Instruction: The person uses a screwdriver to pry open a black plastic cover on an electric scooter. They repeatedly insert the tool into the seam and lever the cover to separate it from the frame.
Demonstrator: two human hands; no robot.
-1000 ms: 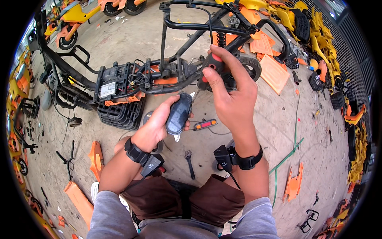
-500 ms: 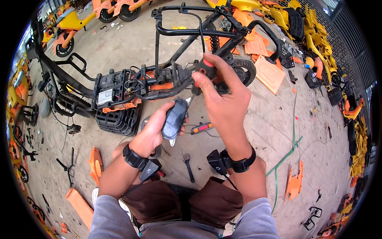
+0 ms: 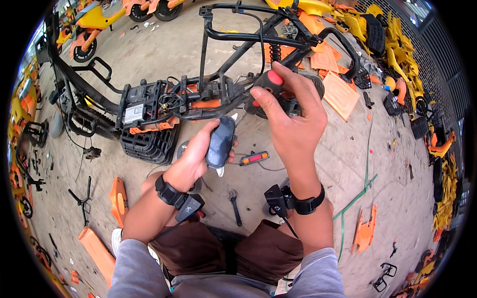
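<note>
My left hand (image 3: pixel 195 153) is closed around a dark, glossy oval part (image 3: pixel 221 141) with pale pointed tabs at both ends, perhaps a scooter's display or lamp unit. Thumb and fingers of my right hand (image 3: pixel 298 116) pinch the red and black handle of a screwdriver (image 3: pixel 269 88), up and to the right of the oval part and apart from it. The tool's shaft cannot be made out. Beyond both hands stands a stripped black scooter frame (image 3: pixel 238 37). On the floor between my forearms lie a small orange and red light (image 3: pixel 254 158) and an adjustable wrench (image 3: pixel 235 207).
A black slatted battery tray (image 3: pixel 149 145) is part of the frame's low middle. Orange panels (image 3: pixel 340 95) lie at the far right, another (image 3: pixel 98 253) at the near left. Green strapping (image 3: pixel 355 197) crosses the right floor. Yellow body parts (image 3: pixel 397 54) pile along the wall.
My right hand has shifted right with the screwdriver, widening the gap to the oval part. My left hand keeps its grip on that part. The whole view has shifted slightly.
</note>
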